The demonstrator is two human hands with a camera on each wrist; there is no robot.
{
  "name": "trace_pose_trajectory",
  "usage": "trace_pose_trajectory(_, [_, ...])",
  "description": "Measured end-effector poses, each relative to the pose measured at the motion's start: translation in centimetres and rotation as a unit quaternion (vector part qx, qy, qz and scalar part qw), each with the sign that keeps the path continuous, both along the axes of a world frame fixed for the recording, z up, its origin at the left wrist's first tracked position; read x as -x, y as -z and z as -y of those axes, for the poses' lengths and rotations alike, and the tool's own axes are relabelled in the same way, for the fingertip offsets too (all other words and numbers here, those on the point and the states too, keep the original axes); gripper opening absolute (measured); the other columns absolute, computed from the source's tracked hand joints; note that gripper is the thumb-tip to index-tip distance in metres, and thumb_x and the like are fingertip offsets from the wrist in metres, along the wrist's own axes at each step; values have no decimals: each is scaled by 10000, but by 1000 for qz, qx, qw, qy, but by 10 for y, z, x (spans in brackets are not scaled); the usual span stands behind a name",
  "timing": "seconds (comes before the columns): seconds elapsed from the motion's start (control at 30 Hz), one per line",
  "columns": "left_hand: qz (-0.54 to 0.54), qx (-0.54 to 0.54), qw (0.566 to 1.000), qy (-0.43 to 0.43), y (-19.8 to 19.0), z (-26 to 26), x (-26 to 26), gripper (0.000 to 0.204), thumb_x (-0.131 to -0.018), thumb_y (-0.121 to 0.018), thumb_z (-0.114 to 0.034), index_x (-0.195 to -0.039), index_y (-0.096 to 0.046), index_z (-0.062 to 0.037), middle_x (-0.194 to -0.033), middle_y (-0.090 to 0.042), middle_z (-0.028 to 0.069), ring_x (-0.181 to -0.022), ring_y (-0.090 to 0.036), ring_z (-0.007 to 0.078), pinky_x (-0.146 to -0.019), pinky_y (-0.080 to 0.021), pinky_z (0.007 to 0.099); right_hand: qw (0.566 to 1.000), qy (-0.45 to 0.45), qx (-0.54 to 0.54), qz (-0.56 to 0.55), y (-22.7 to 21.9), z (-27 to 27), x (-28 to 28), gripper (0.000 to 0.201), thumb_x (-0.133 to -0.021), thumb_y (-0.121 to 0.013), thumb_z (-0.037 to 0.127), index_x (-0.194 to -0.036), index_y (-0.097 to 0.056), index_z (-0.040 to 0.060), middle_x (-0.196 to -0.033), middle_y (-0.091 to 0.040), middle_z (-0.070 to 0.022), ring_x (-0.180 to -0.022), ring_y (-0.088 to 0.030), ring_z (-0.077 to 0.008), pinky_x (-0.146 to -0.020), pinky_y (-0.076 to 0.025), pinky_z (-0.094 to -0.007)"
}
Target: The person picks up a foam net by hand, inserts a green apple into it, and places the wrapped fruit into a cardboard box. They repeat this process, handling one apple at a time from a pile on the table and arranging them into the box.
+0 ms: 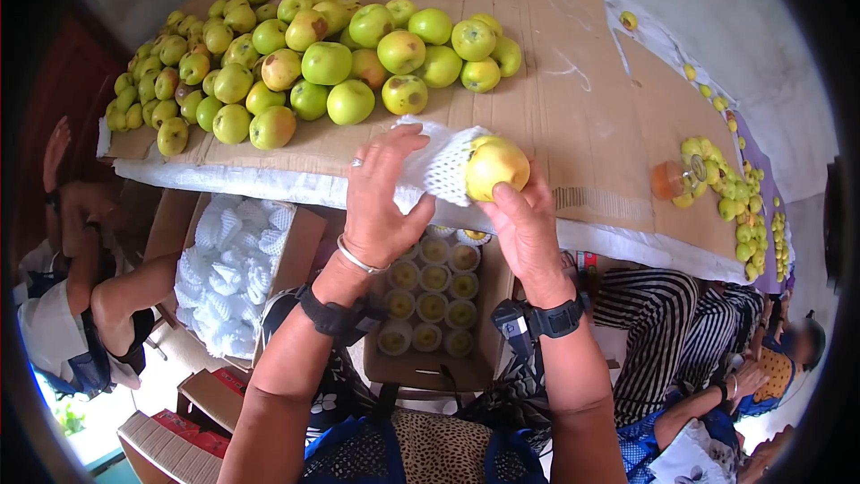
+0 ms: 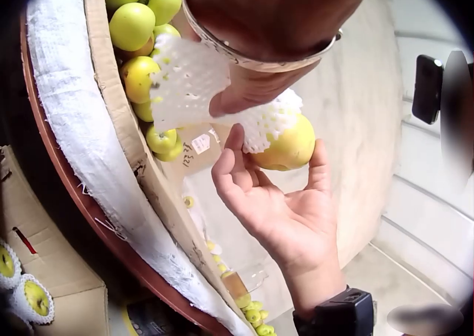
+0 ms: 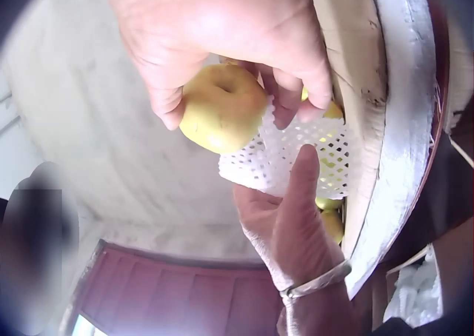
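Note:
A yellow-green apple [image 1: 498, 166] is in my right hand [image 1: 528, 231], pinched between thumb and fingers over the table's front edge. A white foam net sleeve [image 1: 439, 166] covers the apple's left side and trails off toward my left hand [image 1: 378, 193]. My left hand holds the loose end of the sleeve, its thumb lying across the mesh in the right wrist view and its fingers partly hidden behind it. The apple's bare end, with its hollow, faces out past the sleeve in that view.
A heap of green apples [image 1: 326, 63] lies on the cardboard-covered table [image 1: 555, 116]. Below stands a carton [image 1: 430, 369] with rows of sleeved apples; left of it, a box of white foam nets [image 1: 224, 260]. A jar [image 1: 667, 180] and more apples lie right. People sit at both sides.

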State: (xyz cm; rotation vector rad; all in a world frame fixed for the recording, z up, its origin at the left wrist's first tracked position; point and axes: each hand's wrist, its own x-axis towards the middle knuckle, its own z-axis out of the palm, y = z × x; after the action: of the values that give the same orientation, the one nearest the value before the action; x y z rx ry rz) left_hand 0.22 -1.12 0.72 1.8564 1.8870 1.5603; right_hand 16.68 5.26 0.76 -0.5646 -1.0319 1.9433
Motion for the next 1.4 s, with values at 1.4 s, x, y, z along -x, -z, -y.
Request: trace_pose_trajectory(1.4, [7, 1, 979, 203, -8, 9, -1, 117, -711, -628, -14, -823, -607, -42, -763, -625, 86, -708, -601, 277, -654, -482, 333, 891, 48, -255, 372, 8, -2, 3, 742, -616, -758, 117, -1260, -394, 48, -1126, -518, -138, -1034, -532, -245, -878, -429, -339])
